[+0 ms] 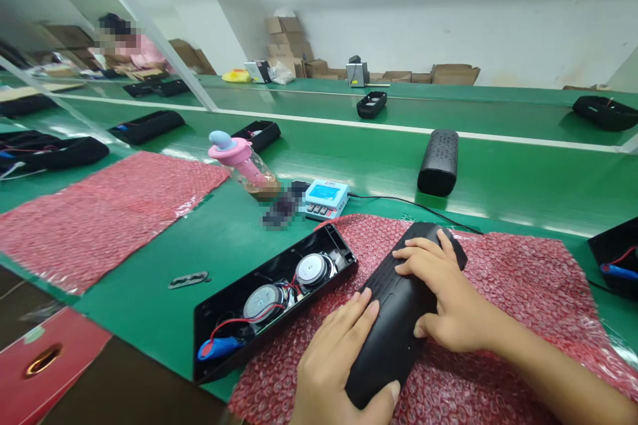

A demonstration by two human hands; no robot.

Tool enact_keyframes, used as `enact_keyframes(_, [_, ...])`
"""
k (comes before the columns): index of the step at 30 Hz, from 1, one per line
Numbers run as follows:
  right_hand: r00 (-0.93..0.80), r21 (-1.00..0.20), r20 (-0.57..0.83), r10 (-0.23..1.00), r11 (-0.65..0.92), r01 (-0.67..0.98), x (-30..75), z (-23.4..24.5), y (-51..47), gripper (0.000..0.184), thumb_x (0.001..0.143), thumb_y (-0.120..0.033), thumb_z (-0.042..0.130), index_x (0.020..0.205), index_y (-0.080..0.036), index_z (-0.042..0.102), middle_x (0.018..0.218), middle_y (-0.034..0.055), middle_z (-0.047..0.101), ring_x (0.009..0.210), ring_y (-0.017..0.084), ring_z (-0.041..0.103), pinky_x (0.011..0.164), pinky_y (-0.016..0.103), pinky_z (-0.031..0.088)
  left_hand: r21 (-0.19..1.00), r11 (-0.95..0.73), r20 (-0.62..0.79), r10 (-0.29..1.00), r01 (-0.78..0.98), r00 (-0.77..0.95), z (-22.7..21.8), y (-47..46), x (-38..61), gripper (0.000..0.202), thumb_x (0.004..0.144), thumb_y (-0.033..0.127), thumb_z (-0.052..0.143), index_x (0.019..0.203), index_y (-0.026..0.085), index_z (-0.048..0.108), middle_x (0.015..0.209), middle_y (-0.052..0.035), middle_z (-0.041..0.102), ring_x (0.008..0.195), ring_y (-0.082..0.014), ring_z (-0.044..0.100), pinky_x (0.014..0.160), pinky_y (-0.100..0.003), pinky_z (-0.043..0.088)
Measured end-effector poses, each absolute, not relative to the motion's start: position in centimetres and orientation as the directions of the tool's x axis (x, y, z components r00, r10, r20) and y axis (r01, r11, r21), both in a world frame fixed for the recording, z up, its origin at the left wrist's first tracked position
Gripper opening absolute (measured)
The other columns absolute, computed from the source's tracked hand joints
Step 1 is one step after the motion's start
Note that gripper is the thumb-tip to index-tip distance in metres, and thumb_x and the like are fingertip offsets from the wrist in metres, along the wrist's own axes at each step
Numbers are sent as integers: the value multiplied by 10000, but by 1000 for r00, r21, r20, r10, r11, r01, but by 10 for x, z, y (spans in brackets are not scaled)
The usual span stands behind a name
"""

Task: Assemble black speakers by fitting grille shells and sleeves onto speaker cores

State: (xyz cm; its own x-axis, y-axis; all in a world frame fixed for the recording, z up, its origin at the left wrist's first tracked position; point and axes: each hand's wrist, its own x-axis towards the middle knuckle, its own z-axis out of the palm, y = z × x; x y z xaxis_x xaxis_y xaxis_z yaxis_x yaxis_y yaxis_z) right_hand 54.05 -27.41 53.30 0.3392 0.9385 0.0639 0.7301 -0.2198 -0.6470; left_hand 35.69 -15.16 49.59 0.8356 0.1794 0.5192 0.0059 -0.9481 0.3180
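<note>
A black speaker housing (386,339) lies slantwise on red bubble wrap (533,285), its perforated side partly covered by fingers. My left hand (339,358) wraps round its near end, thumb on one side and fingers on the other. Over the far end, my right hand (443,292) grips it with fingers bent across the top and thumb against the side. To the left sits an open black speaker shell (272,332), inside up. It contains two round speaker drivers (264,303), red wires and a blue battery (219,348).
Beyond the shell stand a light-blue meter (326,198) with a cable and a pink-lidded bottle (242,159). A small metal piece (188,279) lies left. Another black speaker (438,163) and several shells rest on the green bench. A person in pink (144,53) sits far left.
</note>
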Motion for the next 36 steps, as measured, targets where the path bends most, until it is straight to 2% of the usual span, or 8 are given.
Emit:
enact_keyframes(25, [344,-638,77,936,-219,738,540,530,-274,542,498,-159,691,1008,-207,514,1294,53,538,1309,273,323,1089,496,-139,373,-928,508,212,8,835,492,-152,355,691,663,286,602,1330,174,454,1323,-127,533,1167,-313,553,933,-454,517])
enact_keyframes(36, [349,-647,57,935,-231,726,540,532,-274,554,497,-174,757,1003,-205,533,1294,58,537,1310,282,322,1096,541,-105,369,-930,491,204,10,847,491,-152,355,672,679,304,592,1323,170,452,1330,-136,522,1174,-313,547,927,-471,520])
